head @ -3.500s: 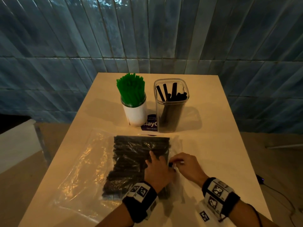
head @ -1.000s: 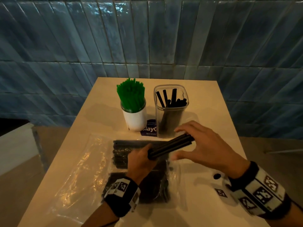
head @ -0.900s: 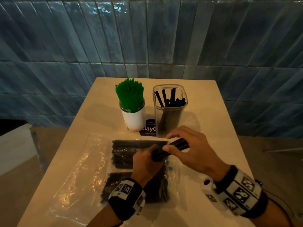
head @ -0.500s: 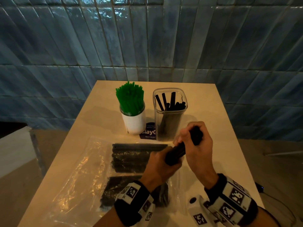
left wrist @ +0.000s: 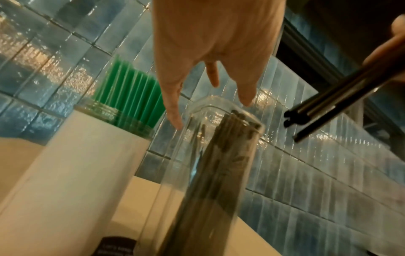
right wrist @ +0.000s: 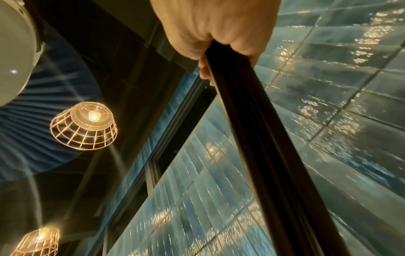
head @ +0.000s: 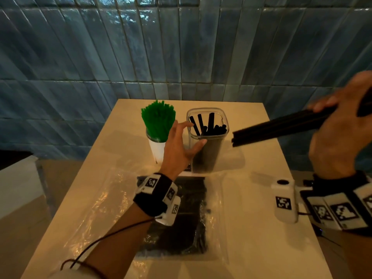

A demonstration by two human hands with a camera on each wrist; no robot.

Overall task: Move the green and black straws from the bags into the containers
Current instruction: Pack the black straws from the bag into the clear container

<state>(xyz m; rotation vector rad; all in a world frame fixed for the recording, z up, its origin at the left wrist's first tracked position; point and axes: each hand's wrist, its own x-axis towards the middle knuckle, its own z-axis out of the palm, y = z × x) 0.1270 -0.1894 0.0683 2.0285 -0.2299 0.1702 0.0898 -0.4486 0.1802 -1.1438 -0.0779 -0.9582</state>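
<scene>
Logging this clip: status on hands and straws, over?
Left hand open at the clear container. Right hand grips black straws, raised right of it. Path clear.

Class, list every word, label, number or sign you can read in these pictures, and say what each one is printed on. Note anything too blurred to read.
No text can be read here.
Dark card under the clear container: pale lines of print, too blurred to read; the left hand hides it in the head view.
Wristband squares: black-and-white coded patterns, not words.
</scene>
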